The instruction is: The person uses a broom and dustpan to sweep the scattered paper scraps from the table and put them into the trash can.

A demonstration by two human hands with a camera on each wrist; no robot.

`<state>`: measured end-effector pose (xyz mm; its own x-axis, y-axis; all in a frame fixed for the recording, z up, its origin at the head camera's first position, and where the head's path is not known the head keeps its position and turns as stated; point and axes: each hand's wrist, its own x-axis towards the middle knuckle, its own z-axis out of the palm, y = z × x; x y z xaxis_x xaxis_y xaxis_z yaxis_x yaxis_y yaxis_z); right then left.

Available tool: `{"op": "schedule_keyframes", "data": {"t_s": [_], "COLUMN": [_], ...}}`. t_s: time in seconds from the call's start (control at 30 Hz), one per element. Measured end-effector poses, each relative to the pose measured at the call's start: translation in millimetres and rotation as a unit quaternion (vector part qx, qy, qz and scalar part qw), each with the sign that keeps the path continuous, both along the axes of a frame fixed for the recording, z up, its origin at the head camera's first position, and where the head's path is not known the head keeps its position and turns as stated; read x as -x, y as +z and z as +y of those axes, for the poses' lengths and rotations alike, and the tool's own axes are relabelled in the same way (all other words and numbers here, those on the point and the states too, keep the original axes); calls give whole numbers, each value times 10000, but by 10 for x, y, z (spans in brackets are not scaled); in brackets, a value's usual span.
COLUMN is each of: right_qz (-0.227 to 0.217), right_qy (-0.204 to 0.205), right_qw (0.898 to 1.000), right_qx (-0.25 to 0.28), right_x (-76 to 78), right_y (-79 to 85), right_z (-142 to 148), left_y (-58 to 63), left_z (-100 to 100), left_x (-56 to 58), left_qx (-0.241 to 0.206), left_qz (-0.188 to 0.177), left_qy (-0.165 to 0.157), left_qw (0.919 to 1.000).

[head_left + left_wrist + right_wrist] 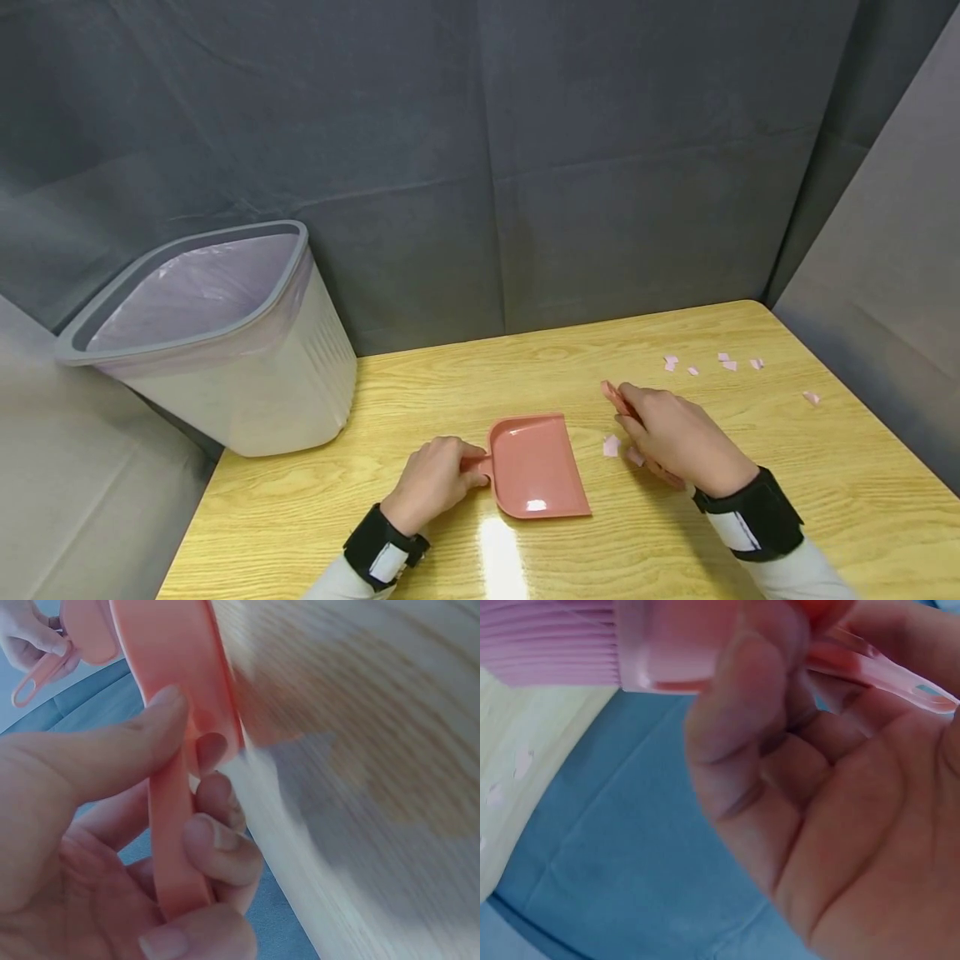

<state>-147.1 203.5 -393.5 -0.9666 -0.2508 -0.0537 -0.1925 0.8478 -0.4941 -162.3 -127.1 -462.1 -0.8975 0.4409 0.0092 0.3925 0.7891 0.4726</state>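
My left hand [433, 482] grips the short handle of a coral-pink dustpan [534, 467], which lies on the wooden table with its straight edge facing right. In the left wrist view, thumb and fingers wrap around that handle [176, 840]. To the right of the pan, my right hand [684, 435] holds a small pink brush [615, 397] above the table. Its lilac bristles [551, 645] show in the right wrist view, while the fingers cover part of its handle. Pale pink paper scraps [611, 446] lie between the pan and the right hand, one partly beside the fingers.
Several more scraps [729, 365] are scattered toward the table's back right, with a lone piece [811, 398] near the right edge. At the left stands a tall bin [315, 367] with a grey rim and a plastic liner. Dark cloth [600, 208] hangs behind the table.
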Motion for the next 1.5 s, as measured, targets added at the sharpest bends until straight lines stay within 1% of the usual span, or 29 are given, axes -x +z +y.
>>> {"op": "schedule_keyframes", "data": {"t_s": [0.13,0.23,0.3,0.37,0.47,0.63,0.7,0.73,0.87,0.93,1.1,1.2,1.37,1.43,1.5], "right_qz": [381,428,330,258,289,359,450,418,592,664,905,1058,1279,1070,800], "right_qy": [348,564,635,668,744,835,836,846,910,943,815,677,329,255,285], "right_qw": [9986,9970,9961,9951,9930,9902,9899,9897,9881,9856,9788,9816,9893,9925,9944], "right_qx": [141,315,509,678,872,1056,1051,1075,1094,1238,1646,1438,619,540,623], "right_x": [-12,-22,-28,-34,-35,-44,-50,-53,-47,-43,-25,-7,11,9,1], "right_y": [-53,-84,-95,-101,-105,-91,-85,-85,-82,-70,-21,-1,-21,-49,-85], "right_z": [-124,-213,-257,-289,-323,-371,-379,-381,-362,-336,-233,-172,-139,-166,-211], "left_y": [-4,3,9,14,20,20,18,18,15,13,15,16,18,20,20], "left_z": [4,9,11,10,3,-10,-11,-12,-10,-9,-6,-5,-4,-3,-2], "left_x": [4,11,16,20,23,27,27,27,22,19,13,12,4,-1,-5], "left_qx": [-15,-9,-4,-9,-4,8,5,8,2,-5,-22,-17,-19,-18,-22], "left_qz": [-39,-47,-47,-44,-34,-1,2,1,-23,-47,-94,-77,-16,-14,-17], "left_qy": [1,13,5,-10,-36,-49,-49,-44,-45,-47,-50,-52,-72,-63,-58], "left_qw": [10000,10000,10000,10000,10000,10000,10000,10000,10000,10000,9999,10000,10000,10000,10000]}}
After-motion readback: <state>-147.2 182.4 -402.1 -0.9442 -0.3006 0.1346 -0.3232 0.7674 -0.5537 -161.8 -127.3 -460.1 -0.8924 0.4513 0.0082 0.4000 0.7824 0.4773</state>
